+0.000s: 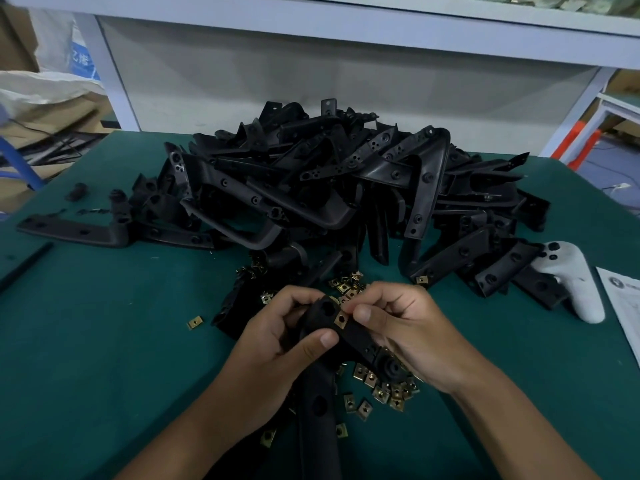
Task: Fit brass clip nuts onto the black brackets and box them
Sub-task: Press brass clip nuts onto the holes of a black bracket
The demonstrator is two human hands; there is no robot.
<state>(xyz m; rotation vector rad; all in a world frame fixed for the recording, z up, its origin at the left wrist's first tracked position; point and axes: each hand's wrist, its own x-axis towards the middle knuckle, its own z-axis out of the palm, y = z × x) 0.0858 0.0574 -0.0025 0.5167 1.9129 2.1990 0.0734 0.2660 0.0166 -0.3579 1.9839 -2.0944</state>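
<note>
Bracket (349, 336) gripped by left hand (277, 337) | right hand (408, 327) pinches nut (341, 319) onto it | near bench (104, 341) front edge

A green-topped table (104, 341) carries a black bracket heap (329, 181) centre frame, scattered brass clip nuts (388, 386) lower centre, a white controller (575, 285) and what looks like a paper sheet (623, 306) right.

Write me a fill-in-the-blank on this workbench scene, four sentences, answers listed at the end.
1. The left hand grips a black ____.
2. The right hand pinches a brass clip nut onto the bracket held by ____ hands.
3. The table has a ____ cover.
4. The white controller lies at the ____ edge of the bracket pile.

Answers: bracket; both; green; right
</note>
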